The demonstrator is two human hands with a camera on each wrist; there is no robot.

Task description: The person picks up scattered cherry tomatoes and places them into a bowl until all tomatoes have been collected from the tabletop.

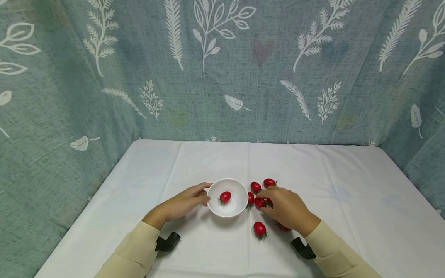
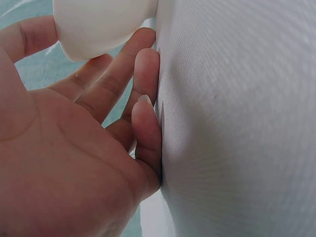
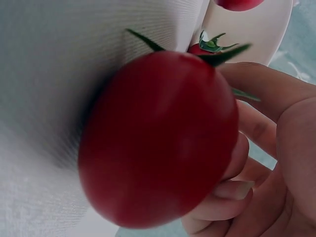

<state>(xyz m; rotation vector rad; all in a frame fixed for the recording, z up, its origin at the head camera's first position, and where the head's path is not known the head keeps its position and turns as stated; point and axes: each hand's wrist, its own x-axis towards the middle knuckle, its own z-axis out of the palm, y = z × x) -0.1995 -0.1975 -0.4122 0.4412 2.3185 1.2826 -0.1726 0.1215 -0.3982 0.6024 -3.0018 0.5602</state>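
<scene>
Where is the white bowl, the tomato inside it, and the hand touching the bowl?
white bowl point(image 1: 232, 210): head view, on its bare inner wall.
tomato in the bowl point(image 1: 225, 197): head view, on its red middle.
left hand point(image 1: 184, 204): head view, on its back.

both cream-sleeved forearms reach forward, low and converging. the left hand point(image 1: 184, 203) lies with fingers point(image 2: 143, 74) nearly straight. the right hand point(image 1: 286, 208) has fingers point(image 3: 232, 197) curled.

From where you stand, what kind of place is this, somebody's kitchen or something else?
Probably not a kitchen: it looks like a staged tabletop set. A white cloth covers the table, leaf-print fabric screens three sides, and only a white bowl and cherry tomatoes are laid out, between two hands.
</scene>
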